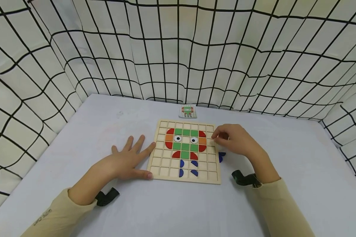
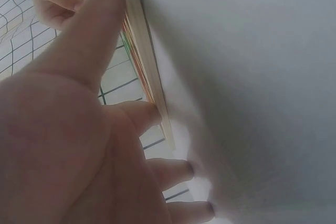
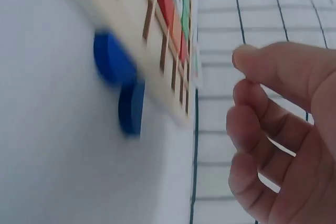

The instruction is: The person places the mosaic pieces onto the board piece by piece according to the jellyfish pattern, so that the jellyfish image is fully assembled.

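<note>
A wooden grid board (image 1: 164,162) lies on the table, with green, red, orange and blue pieces and two eye pieces (image 1: 193,140) set in its squares. My left hand (image 1: 123,163) lies with fingers spread at the board's left side; its thumb and index finger touch the edge. Over the right edge hovers my right hand (image 1: 235,140), fingers loosely curled and thumb close to the index fingertip. Nothing shows between those fingertips in the right wrist view. Below it, loose blue pieces (image 3: 113,59) sit against the board's right side, partly hidden by the board in the head view.
Behind the board lies a small pattern card (image 1: 187,111) showing a similar coloured figure. White cloth covers the table (image 1: 166,210). Black netting (image 1: 192,69) over white sheeting stands around the back and sides. A black wrist mount (image 1: 244,178) sits on each forearm.
</note>
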### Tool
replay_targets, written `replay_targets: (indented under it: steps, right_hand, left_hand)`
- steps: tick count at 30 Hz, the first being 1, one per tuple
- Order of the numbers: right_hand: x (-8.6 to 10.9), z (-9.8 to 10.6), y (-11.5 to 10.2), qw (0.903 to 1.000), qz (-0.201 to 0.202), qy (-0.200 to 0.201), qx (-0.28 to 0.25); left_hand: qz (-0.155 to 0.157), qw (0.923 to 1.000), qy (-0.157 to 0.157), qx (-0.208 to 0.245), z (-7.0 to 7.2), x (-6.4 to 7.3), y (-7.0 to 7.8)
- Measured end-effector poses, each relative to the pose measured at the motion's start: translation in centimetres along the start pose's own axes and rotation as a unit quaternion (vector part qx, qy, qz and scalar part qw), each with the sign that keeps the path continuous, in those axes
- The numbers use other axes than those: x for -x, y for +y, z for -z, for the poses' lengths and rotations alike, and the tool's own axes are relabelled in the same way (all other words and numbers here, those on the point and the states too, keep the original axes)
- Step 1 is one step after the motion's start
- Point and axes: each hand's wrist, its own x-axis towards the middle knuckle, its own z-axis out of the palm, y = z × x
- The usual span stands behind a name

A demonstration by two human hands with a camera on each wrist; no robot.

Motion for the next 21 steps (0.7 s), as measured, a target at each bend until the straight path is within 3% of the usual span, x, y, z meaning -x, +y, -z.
replay_targets:
  steps: [4, 9, 14, 21]
  right_hand:
    - [0.1, 0.5, 1.5, 0.9987, -0.048, -0.007, 0.012]
    - [0.5, 0.8, 2.5, 0.9938, -0.087, -0.069, -0.001]
    - [0.3, 0.4, 2.7, 0.9908, -0.082, -0.107, -0.009]
    - [0.1, -0.1, 2.5, 0.9913, -0.077, -0.106, -0.011]
  left_hand:
    - [0.000, 1.0000, 0.000, -0.003, -0.1, -0.1, -0.1]
    - [-0.002, 1.0000, 0.004, -0.008, -0.3, -0.1, -0.2]
    - [-0.006, 0.9999, 0.007, -0.009, -0.4, -0.1, -0.3]
    - [-0.006, 0.9999, 0.009, -0.010, -0.4, 0.0, -0.3]
